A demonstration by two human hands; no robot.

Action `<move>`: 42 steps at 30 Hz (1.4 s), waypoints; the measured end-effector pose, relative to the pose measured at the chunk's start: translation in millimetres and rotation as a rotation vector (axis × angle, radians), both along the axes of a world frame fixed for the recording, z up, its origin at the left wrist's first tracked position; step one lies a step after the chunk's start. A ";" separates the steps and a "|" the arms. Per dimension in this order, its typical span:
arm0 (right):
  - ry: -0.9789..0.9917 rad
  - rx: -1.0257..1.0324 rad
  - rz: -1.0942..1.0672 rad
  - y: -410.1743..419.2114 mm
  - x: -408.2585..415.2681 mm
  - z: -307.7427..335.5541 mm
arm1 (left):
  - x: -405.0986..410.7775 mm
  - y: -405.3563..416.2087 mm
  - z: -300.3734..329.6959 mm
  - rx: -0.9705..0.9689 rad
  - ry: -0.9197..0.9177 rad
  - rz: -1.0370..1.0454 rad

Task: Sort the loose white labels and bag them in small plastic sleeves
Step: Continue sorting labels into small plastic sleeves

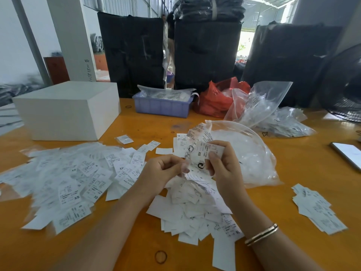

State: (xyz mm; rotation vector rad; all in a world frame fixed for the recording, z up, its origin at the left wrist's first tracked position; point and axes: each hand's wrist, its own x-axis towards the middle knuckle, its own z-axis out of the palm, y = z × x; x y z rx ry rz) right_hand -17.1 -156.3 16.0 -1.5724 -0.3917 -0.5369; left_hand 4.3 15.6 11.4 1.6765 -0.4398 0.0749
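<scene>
Over the middle of the orange table (136, 241), my left hand (163, 170) pinches the edge of a small clear plastic sleeve (196, 163) with black print. My right hand (222, 165) grips a white label (210, 148) marked XS at the sleeve's upper end. Below the hands lies a heap of loose white labels (195, 208). A wider spread of labels in sleeves (74, 180) covers the table to the left. A smaller stack of labels (316, 208) lies at the right.
A large clear bag (248, 153) of sleeves lies behind my right hand. A white box (68, 108), a purple bin (162, 106), a red bag (216, 98) and more clear bags (273, 114) stand further back. A phone (347, 155) lies at the right edge.
</scene>
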 end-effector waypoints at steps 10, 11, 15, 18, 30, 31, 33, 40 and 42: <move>0.029 -0.266 -0.049 8.7 -3.5 -2.1 | 1.9 3.1 -4.3 0.079 -0.224 0.199; 0.030 -0.286 -0.063 9.7 -3.4 -3.1 | 1.7 2.8 -4.1 0.085 -0.234 0.211; 0.026 -0.278 -0.102 11.1 -4.2 -3.5 | 1.2 2.3 -3.3 0.078 -0.274 0.236; 0.020 -0.253 -0.129 10.3 -5.2 -2.1 | 0.7 2.5 -3.5 0.109 -0.313 0.266; -0.018 -0.309 -0.169 13.6 -7.4 -2.3 | -1.8 1.6 -2.9 0.156 -0.405 0.320; -0.021 -0.317 -0.178 13.0 -7.2 -2.5 | -2.4 1.2 -2.5 0.152 -0.406 0.318; -0.028 -0.337 -0.183 12.7 -6.7 -3.1 | -2.7 0.8 -2.1 0.147 -0.404 0.308; -0.090 -0.478 -0.163 10.4 -3.9 -7.4 | -2.4 1.6 -1.7 0.132 -0.365 0.247; -0.055 -0.459 -0.136 9.1 -3.5 -7.5 | -2.0 1.7 -0.6 0.113 -0.333 0.227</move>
